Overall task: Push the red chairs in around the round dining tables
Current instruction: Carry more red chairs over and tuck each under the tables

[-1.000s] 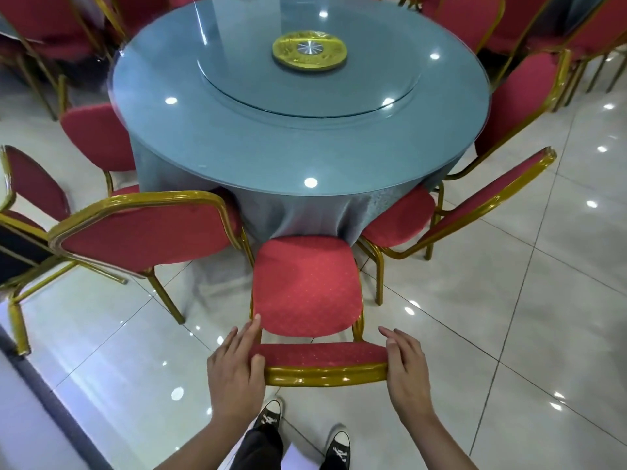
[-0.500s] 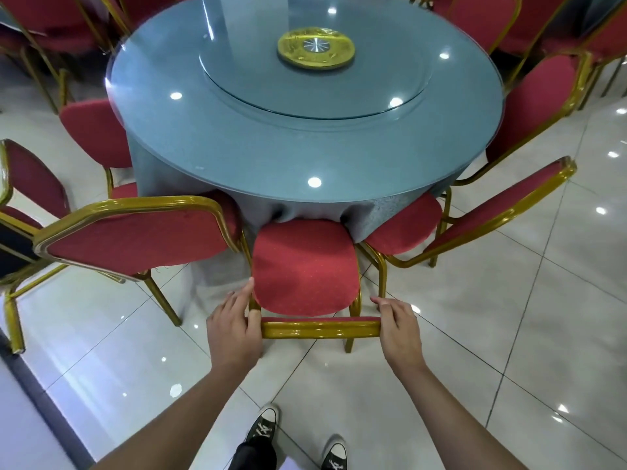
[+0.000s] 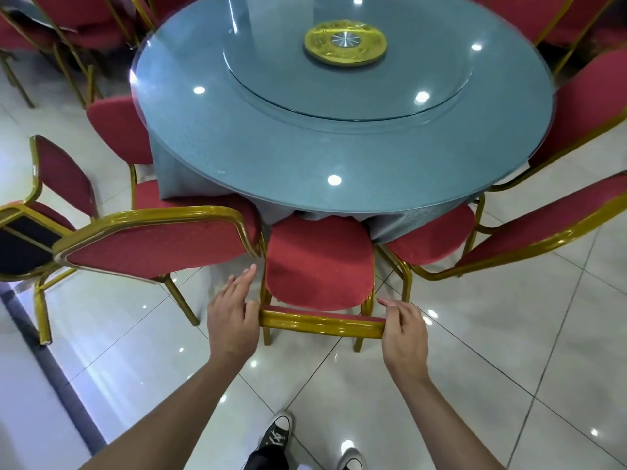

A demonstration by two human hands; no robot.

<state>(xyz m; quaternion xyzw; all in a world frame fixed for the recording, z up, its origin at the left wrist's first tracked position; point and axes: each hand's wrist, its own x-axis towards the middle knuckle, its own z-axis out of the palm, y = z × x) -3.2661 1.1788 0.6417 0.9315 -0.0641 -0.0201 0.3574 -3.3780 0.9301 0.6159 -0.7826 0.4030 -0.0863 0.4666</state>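
The red chair [image 3: 319, 262] with a gold frame stands straight ahead of me, the front of its seat tucked under the grey cloth of the round glass-topped table [image 3: 305, 154]. My left hand [image 3: 230, 317] is on the left corner of its gold back rail. The corner sits between thumb and outstretched fingers. My right hand [image 3: 403, 330] curls over the rail's right end. Both arms are stretched forward.
A second red chair [image 3: 156, 245] stands at an angle close on the left, almost touching my chair. A third red chair [image 3: 543, 228] is angled on the right. More red chairs ring the table. A glass turntable with a gold disc [image 3: 345, 42] sits on top. My shoes [image 3: 276, 432] are on the glossy tiles.
The chair has slid forward toward the table with both hands on its back rail, and its seat now reaches under the tablecloth. I have stepped closer behind it.
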